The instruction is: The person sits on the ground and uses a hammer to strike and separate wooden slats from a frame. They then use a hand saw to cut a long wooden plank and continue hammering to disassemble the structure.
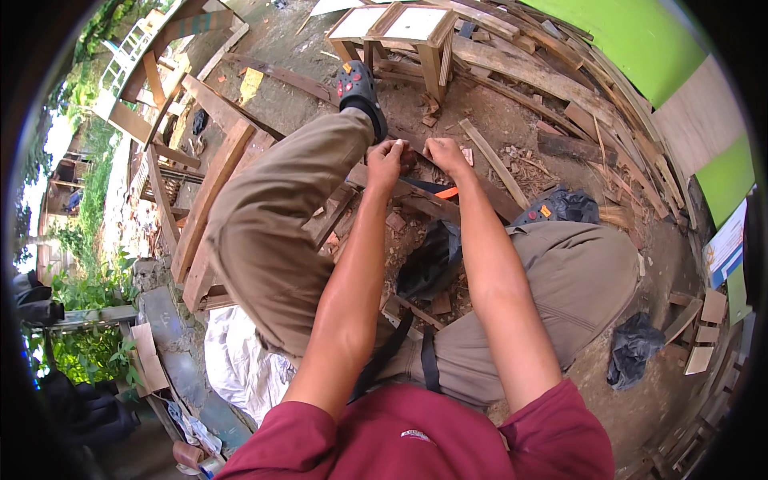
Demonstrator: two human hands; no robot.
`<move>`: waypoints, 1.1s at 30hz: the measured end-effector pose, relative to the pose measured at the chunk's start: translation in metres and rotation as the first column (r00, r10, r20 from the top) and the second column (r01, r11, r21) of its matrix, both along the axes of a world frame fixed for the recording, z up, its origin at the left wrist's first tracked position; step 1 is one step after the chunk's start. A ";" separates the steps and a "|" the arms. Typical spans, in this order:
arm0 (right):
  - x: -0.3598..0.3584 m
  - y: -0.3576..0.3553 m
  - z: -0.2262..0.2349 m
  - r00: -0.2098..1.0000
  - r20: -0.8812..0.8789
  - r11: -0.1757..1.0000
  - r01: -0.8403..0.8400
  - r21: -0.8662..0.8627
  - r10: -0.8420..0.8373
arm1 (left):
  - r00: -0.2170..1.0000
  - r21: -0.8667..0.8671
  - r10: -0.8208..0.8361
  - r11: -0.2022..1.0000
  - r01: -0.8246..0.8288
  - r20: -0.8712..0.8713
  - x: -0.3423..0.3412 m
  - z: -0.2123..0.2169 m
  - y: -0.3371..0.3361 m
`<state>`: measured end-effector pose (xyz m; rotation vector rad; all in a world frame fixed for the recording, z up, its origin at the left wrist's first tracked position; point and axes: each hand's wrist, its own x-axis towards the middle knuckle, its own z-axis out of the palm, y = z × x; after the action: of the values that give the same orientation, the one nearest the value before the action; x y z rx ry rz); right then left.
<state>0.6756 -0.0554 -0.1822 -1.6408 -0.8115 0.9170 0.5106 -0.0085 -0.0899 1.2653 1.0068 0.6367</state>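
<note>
Both arms reach forward between my bent legs, and the two hands sit a short way apart. My left hand (387,163) is closed, thumb against the fingers, beside the grey clog (360,94) on my left foot. Curled like a fist, my right hand (448,156) is just to the right of it. Whatever the fingers hold is too small or hidden to make out. Under the hands run dark wooden planks (432,205). A thing with an orange end (446,193) lies on them below the right hand. A black plastic bag (430,260) is between my forearms.
A small wooden frame with white panels (404,24) stands ahead. Long boards (544,72) are piled at the far right, near green panels (632,40). Timber pieces (212,204) lean at left by a white cloth (240,360). Another black bag (634,348) lies at right.
</note>
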 end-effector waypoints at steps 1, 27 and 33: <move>-0.002 -0.001 0.002 1.000 -0.017 1.000 -0.004 0.021 0.005 | 1.000 0.012 -0.003 1.000 0.003 -0.006 0.000 -0.004 0.003; 0.019 0.003 0.042 0.946 0.080 0.944 -0.303 -0.128 0.314 | 0.768 -0.902 0.489 0.336 0.273 0.414 0.106 -0.190 -0.014; 0.004 -0.016 0.045 0.972 0.073 0.969 -0.212 -0.125 0.223 | 0.820 -0.874 0.448 0.470 0.123 0.356 0.095 -0.177 -0.025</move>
<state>0.6800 -0.0711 -0.1373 -1.7259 -1.0306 1.0688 0.6059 -0.0338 -0.2668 0.0016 0.7714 0.4657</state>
